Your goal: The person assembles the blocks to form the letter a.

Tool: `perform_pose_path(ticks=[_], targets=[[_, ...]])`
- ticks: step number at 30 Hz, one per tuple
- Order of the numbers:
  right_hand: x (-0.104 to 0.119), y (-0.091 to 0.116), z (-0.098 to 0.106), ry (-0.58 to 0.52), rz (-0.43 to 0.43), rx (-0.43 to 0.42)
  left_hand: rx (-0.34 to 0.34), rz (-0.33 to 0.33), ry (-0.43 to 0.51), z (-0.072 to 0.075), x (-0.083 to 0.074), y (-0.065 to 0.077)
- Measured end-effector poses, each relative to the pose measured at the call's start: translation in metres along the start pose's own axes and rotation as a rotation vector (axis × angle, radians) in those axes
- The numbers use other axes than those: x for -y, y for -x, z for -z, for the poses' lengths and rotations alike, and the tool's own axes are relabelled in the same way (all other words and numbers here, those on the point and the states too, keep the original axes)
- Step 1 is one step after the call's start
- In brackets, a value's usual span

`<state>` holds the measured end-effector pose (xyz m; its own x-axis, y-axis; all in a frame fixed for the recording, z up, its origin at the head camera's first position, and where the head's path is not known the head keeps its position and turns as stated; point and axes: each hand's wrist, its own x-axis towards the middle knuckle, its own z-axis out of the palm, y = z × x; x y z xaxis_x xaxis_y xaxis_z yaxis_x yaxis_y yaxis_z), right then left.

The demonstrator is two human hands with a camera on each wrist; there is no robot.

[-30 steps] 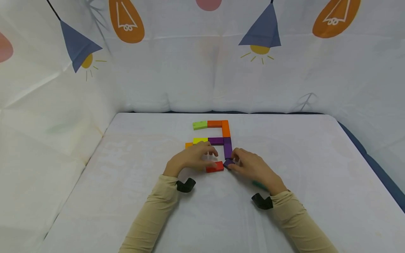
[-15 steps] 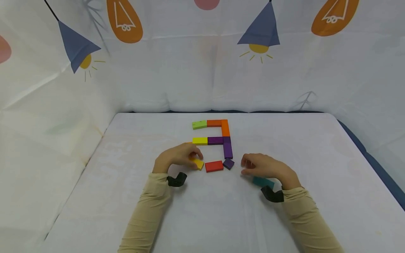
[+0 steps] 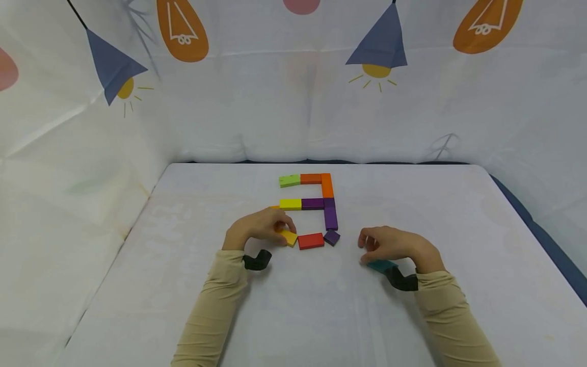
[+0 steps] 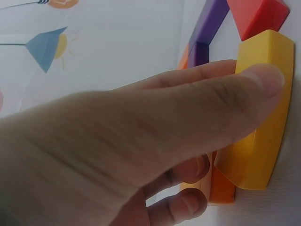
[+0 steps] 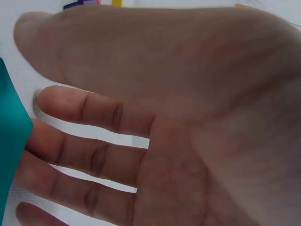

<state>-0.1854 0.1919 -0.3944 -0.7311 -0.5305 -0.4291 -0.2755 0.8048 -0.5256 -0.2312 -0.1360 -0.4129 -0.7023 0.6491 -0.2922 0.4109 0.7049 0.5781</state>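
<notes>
My left hand (image 3: pixel 260 224) pinches a yellow block (image 4: pixel 263 108) between thumb and fingers. In the head view that block's right end lies by the left end of a red block (image 3: pixel 311 241). A small dark purple block (image 3: pixel 331 237) sits at an angle to the right of the red one. My right hand (image 3: pixel 396 243) is over a teal block (image 3: pixel 382 266), its fingers loosely bent. In the right wrist view the teal block (image 5: pixel 11 136) stands at the left edge, by the fingertips (image 5: pixel 59 101); whether they touch it I cannot tell.
Beyond the hands, more blocks form joined lines: lime green (image 3: pixel 290 181), orange-red (image 3: pixel 311 179), orange (image 3: pixel 327 185), bright yellow (image 3: pixel 291 204) and purple (image 3: pixel 330 214). An orange block (image 4: pixel 223 186) is partly hidden behind my left hand. Everything lies on a white table (image 3: pixel 293 316) before a printed curtain.
My left hand has moved left from the red block and now holds the yellow block. The right hand has left the small purple block and moved right, over the teal block.
</notes>
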Motion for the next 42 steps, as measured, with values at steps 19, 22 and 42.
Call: perform_pose_path(ticks=[19,22,42], targets=[[-0.007,0.015,0.004,-0.058,-0.081,0.051,-0.271,0.066,0.017,0.015,0.024,0.006],[-0.009,0.016,0.004,-0.066,-0.079,0.052,-0.273,0.151,0.016,0.015,0.026,0.007],[-0.008,0.009,0.002,-0.023,-0.035,0.011,-0.227,0.232,-0.060,0.015,0.017,0.009]])
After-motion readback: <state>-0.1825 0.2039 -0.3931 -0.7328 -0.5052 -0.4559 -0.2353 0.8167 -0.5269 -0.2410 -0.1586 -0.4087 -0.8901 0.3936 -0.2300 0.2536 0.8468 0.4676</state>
